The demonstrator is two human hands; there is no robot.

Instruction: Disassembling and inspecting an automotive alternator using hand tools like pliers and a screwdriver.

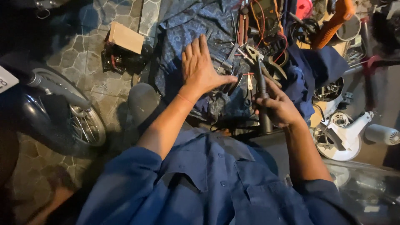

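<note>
My left hand (202, 66) is spread flat, fingers apart, over a blue patterned cloth (179, 29) strewn with tools; its thumb touches a small round dark part (233, 82). My right hand (279, 106) is closed around the dark handle of a long tool (261, 89) that points away from me toward the pile. Pliers (271, 64) and other metal hand tools lie just beyond both hands. I wear a blue work shirt (212, 183).
A motorbike wheel (85, 125) and exhaust pipe sit at left on stone paving. A cardboard box (126, 37) rests on dark items. A multimeter with red leads (266, 18), an orange tool (333, 23) and white fan parts (346, 133) crowd the right.
</note>
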